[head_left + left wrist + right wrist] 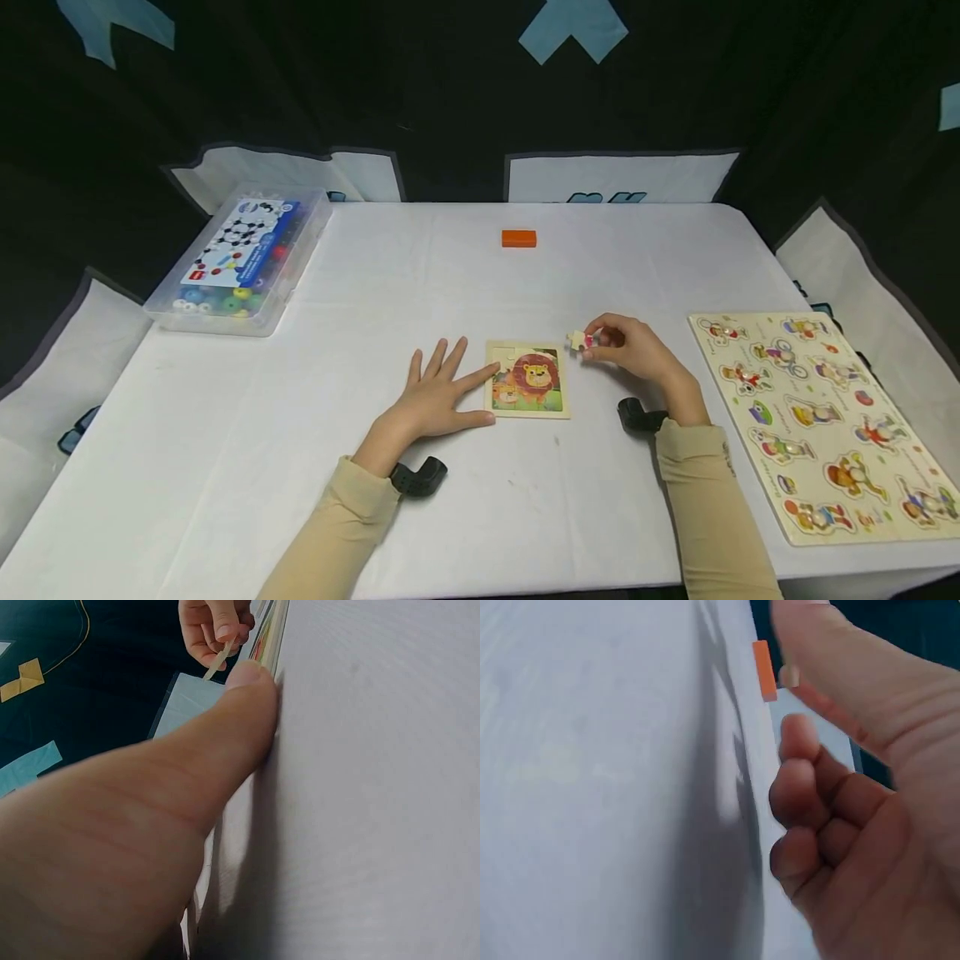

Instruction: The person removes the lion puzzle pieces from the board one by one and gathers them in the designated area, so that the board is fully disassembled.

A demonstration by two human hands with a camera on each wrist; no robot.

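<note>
Tan sleeves (708, 508) come in over the near edge of the table (570, 517), each with a black wrist strap (418, 477) at its cuff. Beyond them, around the middle of the table, lies a small square puzzle (517, 343) with a lion picture set in a pale frame.

The left hand (431, 400) lies flat with its fingers spread wide. Its index finger reaches over the left edge of the puzzle, and its thumb lies beside the lower left corner. The right hand (637, 350) pinches a puzzle piece (578, 341) between thumb and fingertips, just off the upper right corner of the puzzle; the left wrist view shows this piece held tilted. Whether it touches the frame, I cannot tell.

Thin and pale-edged, the piece is probably wood or stiff card: light, rigid and not very slippery, though its narrow tabs might chip if forced. Its outer rim looks the best place to hold it, leaving the underside free. The puzzle itself seems light enough to slide, so a finger on its frame should steady it.

An orange block (519, 239) sits near the far edge of the table. A clear plastic box (210, 323) of coloured beads is by the far left corner, and a large picture board (776, 390) lies along the right edge.
</note>
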